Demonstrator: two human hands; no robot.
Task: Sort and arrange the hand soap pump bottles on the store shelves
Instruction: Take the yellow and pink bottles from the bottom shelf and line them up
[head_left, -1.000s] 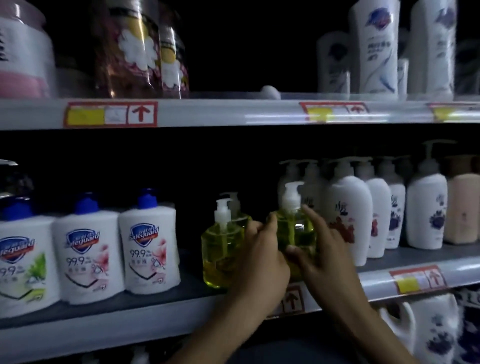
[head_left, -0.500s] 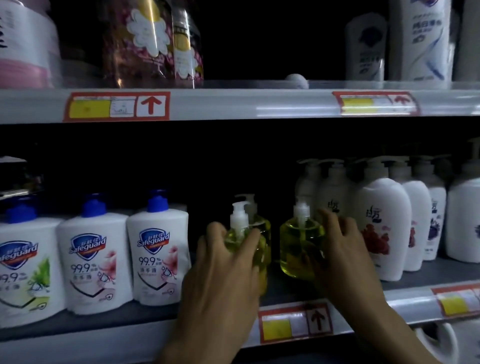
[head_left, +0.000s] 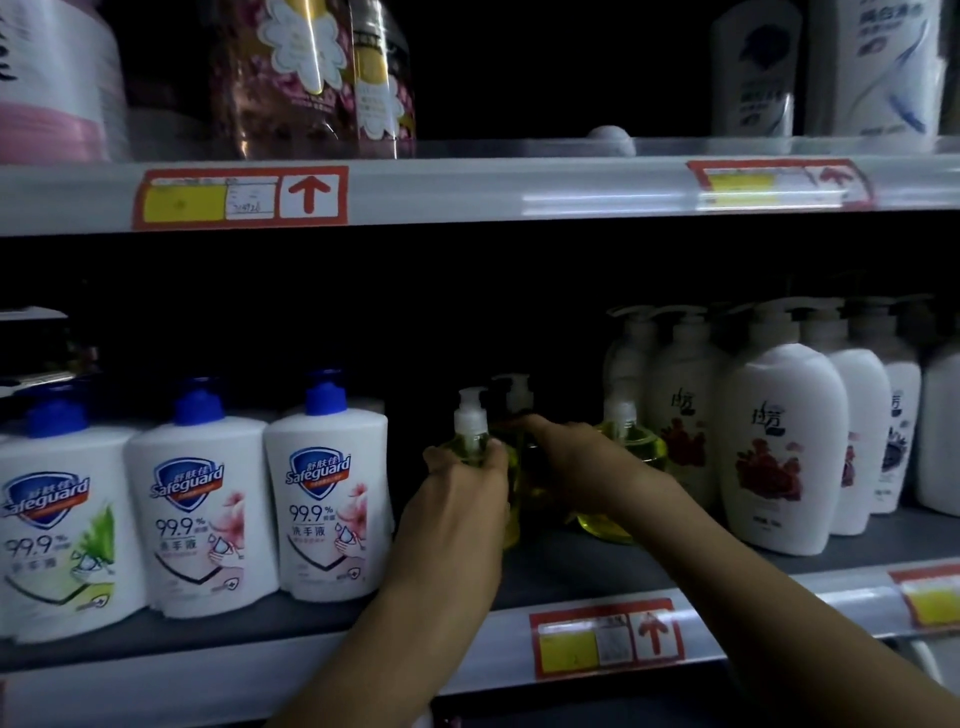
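Yellow pump bottles (head_left: 605, 525) behind shelf lip (head_left: 311, 670) | left hand (head_left: 457, 499) grips front bottle (head_left: 470, 441) | right hand (head_left: 587, 467) grip unclear

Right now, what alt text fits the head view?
The left hand grips the front yellow pump bottle on a dim store shelf while the right hand reaches toward the rear yellow bottle. Safeguard bottles stand left, white floral bottles right.
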